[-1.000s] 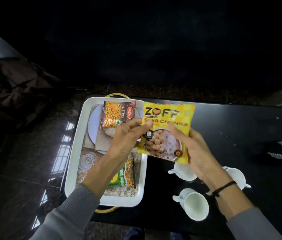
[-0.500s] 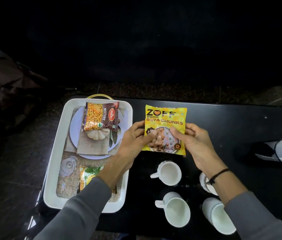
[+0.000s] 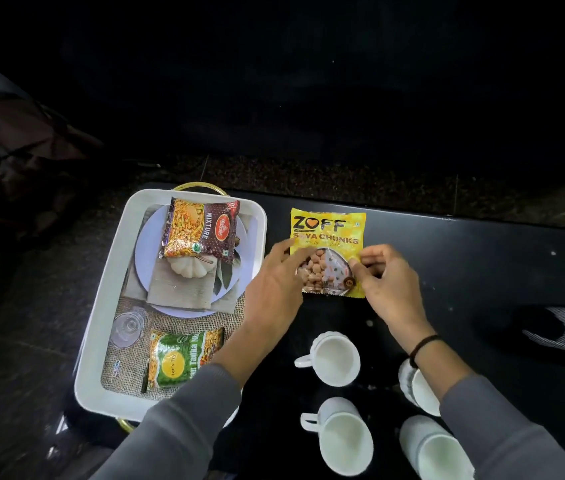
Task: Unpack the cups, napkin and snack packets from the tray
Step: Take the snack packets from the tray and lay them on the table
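Your left hand [image 3: 274, 289] rests flat-fingered on the yellow foil packet [image 3: 327, 233] (reads "ZOFF Soya Chunks"). Your right hand [image 3: 388, 282] seemingly pinches it.

You have open room over the glossy black tabletop [image 3: 464, 258] right of the flat yellow soya-chunks packet [image 3: 327, 230]. 4 white ceramic cups [image 3: 338, 358] crowd the near side, and the white rectangular tray [image 3: 101, 306] walls off your left.

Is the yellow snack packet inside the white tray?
No, the yellow packet lies flat on the black table, to the right of the white tray.
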A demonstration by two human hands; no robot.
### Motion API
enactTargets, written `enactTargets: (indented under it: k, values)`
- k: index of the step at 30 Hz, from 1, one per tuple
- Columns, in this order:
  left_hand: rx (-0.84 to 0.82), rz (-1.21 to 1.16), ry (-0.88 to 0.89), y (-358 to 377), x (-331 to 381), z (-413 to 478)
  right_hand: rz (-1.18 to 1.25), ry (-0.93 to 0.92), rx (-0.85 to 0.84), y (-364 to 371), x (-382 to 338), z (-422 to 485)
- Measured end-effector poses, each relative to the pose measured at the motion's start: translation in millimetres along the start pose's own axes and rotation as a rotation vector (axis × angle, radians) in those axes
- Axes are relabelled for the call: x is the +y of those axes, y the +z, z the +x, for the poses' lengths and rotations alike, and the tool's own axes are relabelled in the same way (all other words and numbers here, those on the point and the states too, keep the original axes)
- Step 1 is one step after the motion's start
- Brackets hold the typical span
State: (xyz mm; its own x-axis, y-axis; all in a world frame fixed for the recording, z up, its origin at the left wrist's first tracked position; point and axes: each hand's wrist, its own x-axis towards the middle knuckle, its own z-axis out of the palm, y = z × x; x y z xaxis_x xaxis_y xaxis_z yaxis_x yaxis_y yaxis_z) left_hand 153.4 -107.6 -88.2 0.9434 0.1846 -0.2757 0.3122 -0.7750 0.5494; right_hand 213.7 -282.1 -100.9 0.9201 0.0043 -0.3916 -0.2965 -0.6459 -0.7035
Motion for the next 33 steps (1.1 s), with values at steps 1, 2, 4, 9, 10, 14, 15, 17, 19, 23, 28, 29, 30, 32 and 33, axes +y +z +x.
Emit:
enactTargets:
  k: [1,2,4,9,10,14,15,17,19,23,28,29,30,32,33]
  values:
    - [-0.019,0.079,-0.02,1.3,0.1,-0.5,-0.018,-0.01,-0.029,1.7,-1.5,-0.3]
    - [-0.034,0.12,-0.051,1.9,0.6,-0.9,-0.045,-0.023,-0.055,3.9,-2.9,-0.6]
    - [-0.036,0.127,-0.091,1.8,2.4,-1.5,-0.098,-0.045,-0.076,7.3,-5.9,-1.7]
    - [0.014,0.04,-0.082,-5.3,8.3,-8.0,-0.108,-0.051,-0.037,6.3,-19.1,-15.0]
    - [0.021,0.029,-0.071,-8.1,9.5,-9.9,-0.108,-0.063,-0.045,6.5,-22.9,-19.2]
    - [0.067,-0.016,-0.038,-24.9,4.0,-21.4,-0.101,-0.158,-0.102,17.1,-44.4,-37.3]
    - [0.082,-0.03,-0.051,-31.0,-0.8,-24.1,-0.093,-0.176,-0.122,22.4,-52.3,-40.5]
    - [0.111,-0.074,-0.101,-42.1,-10.8,-25.6,-0.087,-0.197,-0.162,33.5,-66.9,-43.2]
    - [0.159,-0.133,-0.183,-55.7,-28.6,-24.4,-0.092,-0.232,-0.206,51.8,-83.3,-42.8]
    - [0.398,-0.102,-0.355,-76.5,-71.7,-14.0,-0.055,-0.212,-0.29,96.4,-107.7,-28.0]
    - [0.332,-0.428,-0.613,-93.2,-117.3,20.8,0.091,-0.061,-0.388,142.5,-129.5,-6.7]
    - [0.313,-0.499,-0.638,-95.4,-122.0,26.7,0.126,-0.035,-0.396,148.6,-132.5,-4.8]
    - [0.307,-0.536,-0.652,-97.5,-125.4,31.0,0.149,-0.01,-0.401,153.3,-134.9,-3.5]
    - [0.29,-0.596,-0.654,-101.1,-131.1,34.0,0.177,0.052,-0.389,158.0,-138.5,-4.6]
    - [0.263,-0.65,-0.65,-103.8,-133.1,33.2,0.197,0.085,-0.37,157.7,-139.3,-6.6]
